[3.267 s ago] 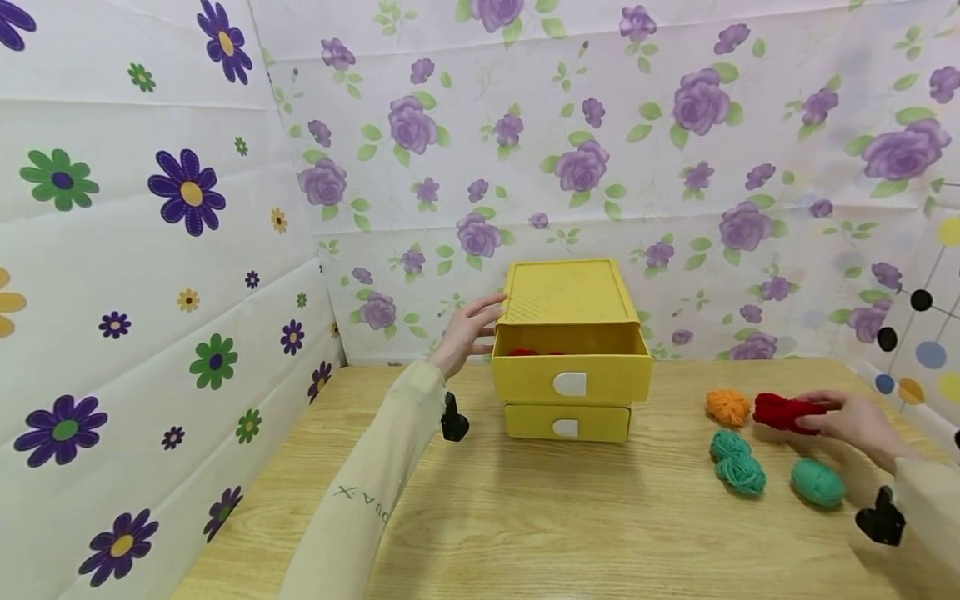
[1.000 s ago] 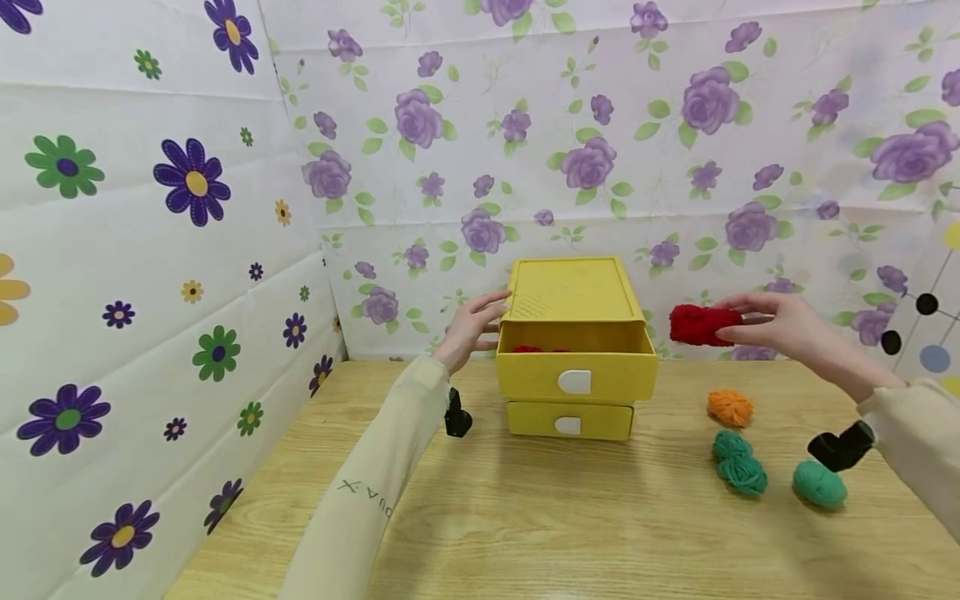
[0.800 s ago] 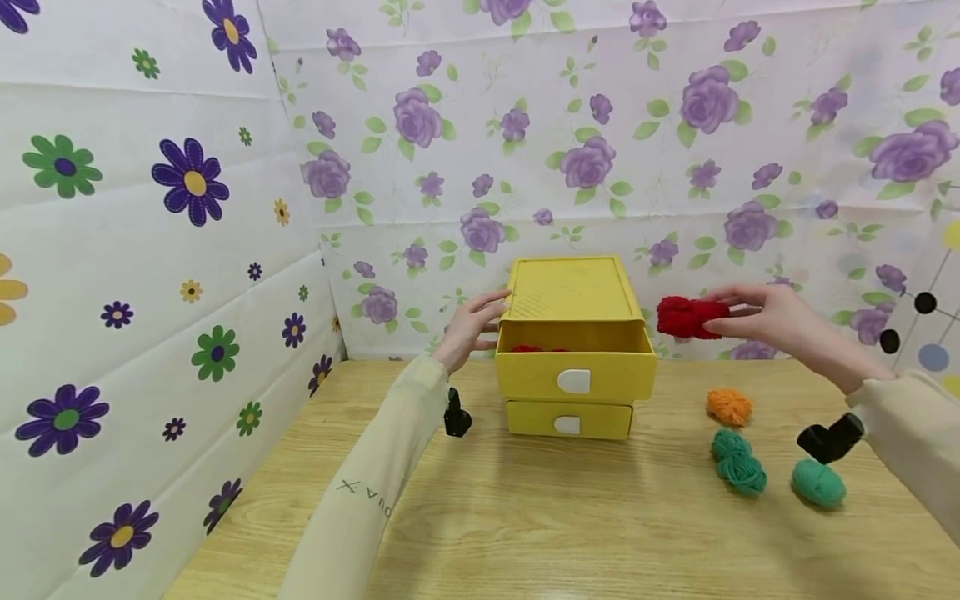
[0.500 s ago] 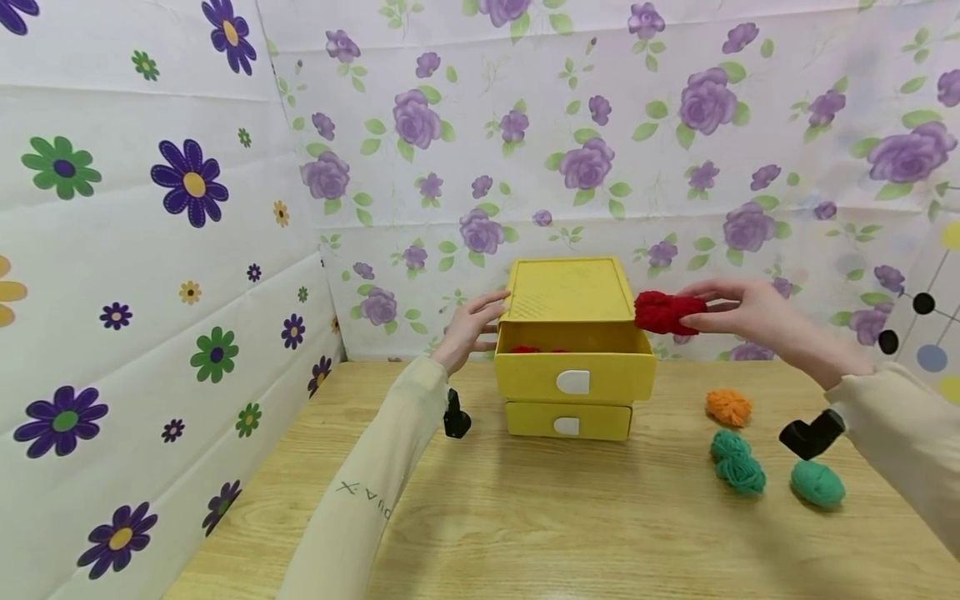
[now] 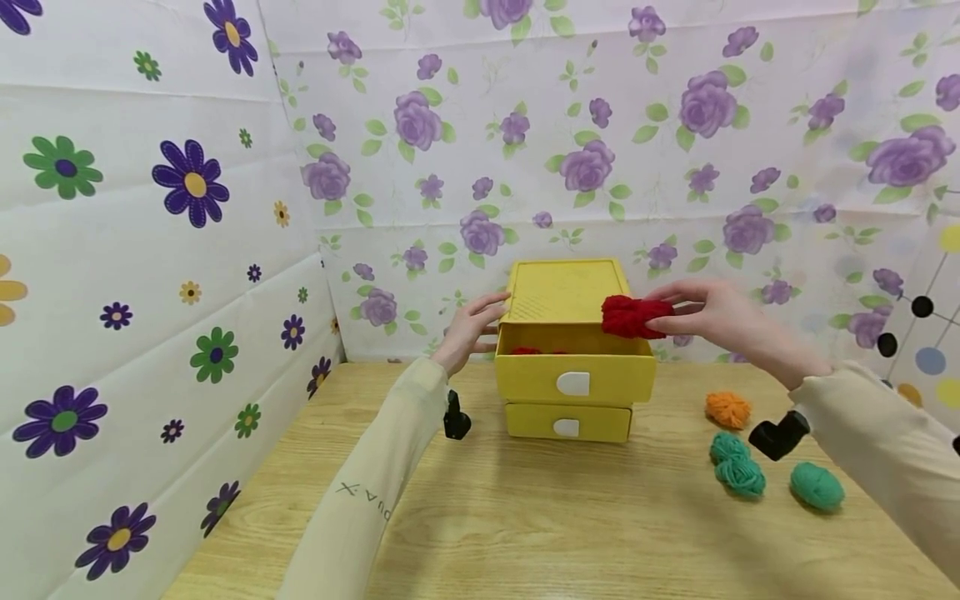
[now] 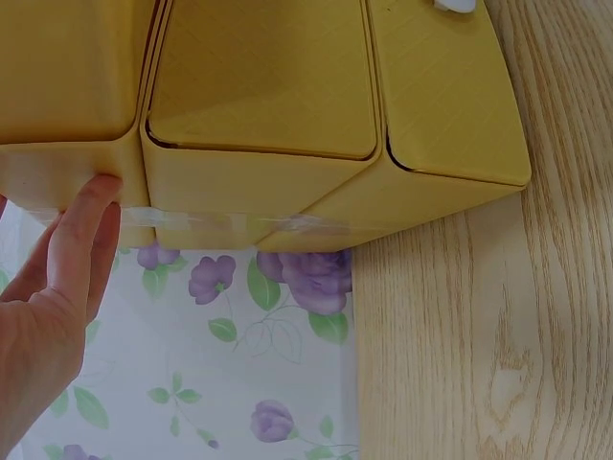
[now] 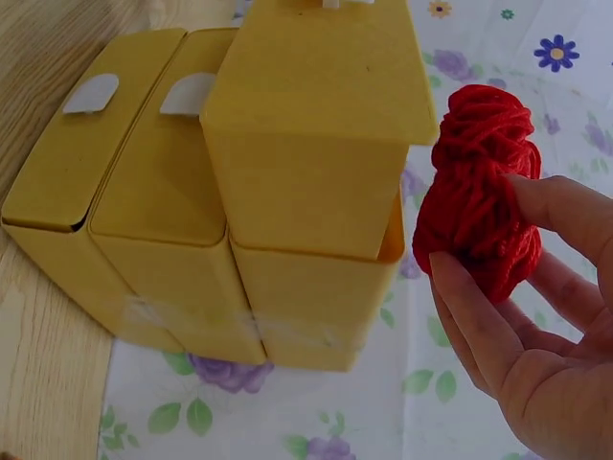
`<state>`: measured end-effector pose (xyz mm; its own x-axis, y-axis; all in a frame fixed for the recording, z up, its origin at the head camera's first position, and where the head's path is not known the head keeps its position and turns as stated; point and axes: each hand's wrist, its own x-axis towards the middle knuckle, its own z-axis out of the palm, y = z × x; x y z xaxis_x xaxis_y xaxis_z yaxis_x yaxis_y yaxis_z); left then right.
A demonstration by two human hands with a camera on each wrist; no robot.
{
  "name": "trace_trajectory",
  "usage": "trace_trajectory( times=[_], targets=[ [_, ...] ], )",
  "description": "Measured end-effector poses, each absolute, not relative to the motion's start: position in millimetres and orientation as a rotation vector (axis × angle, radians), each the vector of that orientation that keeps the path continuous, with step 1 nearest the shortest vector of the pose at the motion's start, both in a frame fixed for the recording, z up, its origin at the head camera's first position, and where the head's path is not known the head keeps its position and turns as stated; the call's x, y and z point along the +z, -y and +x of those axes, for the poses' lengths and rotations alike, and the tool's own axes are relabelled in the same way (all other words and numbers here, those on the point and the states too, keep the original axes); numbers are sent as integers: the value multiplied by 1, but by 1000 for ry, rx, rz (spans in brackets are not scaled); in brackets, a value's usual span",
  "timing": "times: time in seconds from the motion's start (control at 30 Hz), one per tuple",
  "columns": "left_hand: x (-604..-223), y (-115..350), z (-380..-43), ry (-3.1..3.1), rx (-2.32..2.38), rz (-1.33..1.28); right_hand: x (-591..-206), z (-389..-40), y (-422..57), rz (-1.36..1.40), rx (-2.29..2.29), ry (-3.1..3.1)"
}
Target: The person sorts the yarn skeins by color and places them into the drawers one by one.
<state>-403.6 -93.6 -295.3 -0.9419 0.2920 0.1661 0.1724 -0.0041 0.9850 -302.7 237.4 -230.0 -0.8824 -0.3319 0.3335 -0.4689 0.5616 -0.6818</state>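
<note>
My right hand (image 5: pixel 723 323) pinches a red skein of yarn (image 5: pixel 628 317) between thumb and fingers, above the right end of the pulled-out top drawer (image 5: pixel 573 379). In the right wrist view, the same red skein (image 7: pixel 479 196) is in the fingertips, apart from the drawer. The yellow drawer unit (image 5: pixel 566 287) stands at the back of the table, with some red material (image 5: pixel 527 351) partly visible inside that drawer. My left hand (image 5: pixel 467 333) has its fingers extended against the unit's left side; in the left wrist view, a fingertip of the left hand (image 6: pixel 62 273) touches the yellow casing.
On the right of the wooden table (image 5: pixel 540 525) lie an orange skein (image 5: pixel 728 410), a green twisted skein (image 5: pixel 738 467) and a green oval ball of yarn (image 5: pixel 817 487). A lower drawer (image 5: pixel 592 423) is closed. Flowered cloth (image 5: pixel 450 125) hangs behind the unit.
My right hand has lifted the red skein off the table at the right and carried it left to above the top drawer. The left hand has stayed at the unit's side.
</note>
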Motion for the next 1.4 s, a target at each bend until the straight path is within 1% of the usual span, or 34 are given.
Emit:
trace_trajectory(
  times=[0.57, 0.97, 1.2, 1.4],
  targets=[
    [-295, 93, -403, -2139, 2115, 489, -234, -306, -208, 677, 1181, 2644],
    [-295, 93, -403, -2143, 2114, 501, -234, -303, -206, 671, 1187, 2663],
    [-296, 93, -403, -2148, 2112, 495, -233, -300, -208, 635, 1326, 2615],
    [-296, 93, -404, -2152, 2116, 486, -232, -298, -208, 583, 1356, 2574]
  ],
)
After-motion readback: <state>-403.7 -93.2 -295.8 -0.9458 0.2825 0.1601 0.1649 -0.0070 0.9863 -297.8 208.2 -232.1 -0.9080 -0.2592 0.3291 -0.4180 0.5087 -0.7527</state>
